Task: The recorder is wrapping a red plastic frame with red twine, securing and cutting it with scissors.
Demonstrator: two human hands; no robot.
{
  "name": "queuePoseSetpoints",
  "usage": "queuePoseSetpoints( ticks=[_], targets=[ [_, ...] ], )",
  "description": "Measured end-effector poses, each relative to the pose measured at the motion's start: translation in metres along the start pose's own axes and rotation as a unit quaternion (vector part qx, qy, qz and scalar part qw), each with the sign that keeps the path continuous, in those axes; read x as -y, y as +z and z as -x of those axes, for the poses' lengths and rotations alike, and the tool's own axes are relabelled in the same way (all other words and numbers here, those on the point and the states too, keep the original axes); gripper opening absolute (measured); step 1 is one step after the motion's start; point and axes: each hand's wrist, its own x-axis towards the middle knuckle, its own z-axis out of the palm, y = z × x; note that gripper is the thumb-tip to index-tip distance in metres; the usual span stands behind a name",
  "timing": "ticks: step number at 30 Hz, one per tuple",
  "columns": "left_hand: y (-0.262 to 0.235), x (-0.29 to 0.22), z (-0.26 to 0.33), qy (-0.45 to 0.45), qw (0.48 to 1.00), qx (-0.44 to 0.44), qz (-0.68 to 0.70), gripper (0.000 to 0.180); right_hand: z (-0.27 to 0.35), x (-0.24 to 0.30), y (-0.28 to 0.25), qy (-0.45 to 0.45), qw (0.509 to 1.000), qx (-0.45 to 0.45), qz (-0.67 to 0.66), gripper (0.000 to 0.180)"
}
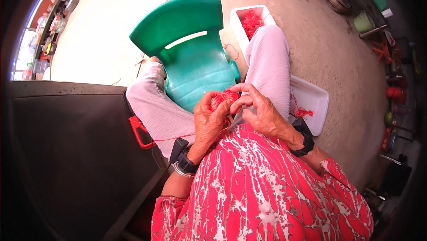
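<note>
My left hand [207, 118] is closed around a small bundle of glossy red cord [223, 98] held over my lap. From the right, my right hand [263, 113] meets it, fingers curled in a pinch at the bundle's edge; the strand between those fingertips is too small to make out clearly. A thin red strand trails leftward from my left hand across my thigh, toward a red plastic frame or handle [141, 133]. Just beyond my hands, between my knees, stands a green plastic chair [198, 74].
A white box [237, 26] holding more red cord stands past my right knee. Beside my right thigh lies a white tray [316, 94] with some red cord. A dark panel [80, 152] fills the left. Shelves line the far left; a metal pot [339, 0] sits far right.
</note>
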Motion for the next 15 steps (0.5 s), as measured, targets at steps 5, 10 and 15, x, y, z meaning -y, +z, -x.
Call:
queuePoseSetpoints(
  ticks=[5, 10, 15],
  targets=[
    [0.011, 0.013, -0.009, 0.104, 0.987, -0.117, -0.034, 0.022, 0.000, 0.003, 0.015, -0.029, 0.999, -0.034, -0.002, 0.055],
    [0.018, 0.015, -0.013, 0.044, 0.990, -0.127, 0.053, 0.024, 0.001, -0.006, 0.016, -0.064, 0.994, -0.058, 0.071, 0.058],
    [0.022, 0.019, -0.017, -0.044, 0.970, -0.145, 0.189, 0.024, 0.006, -0.019, 0.017, -0.103, 0.971, -0.076, 0.202, 0.059]
  ],
)
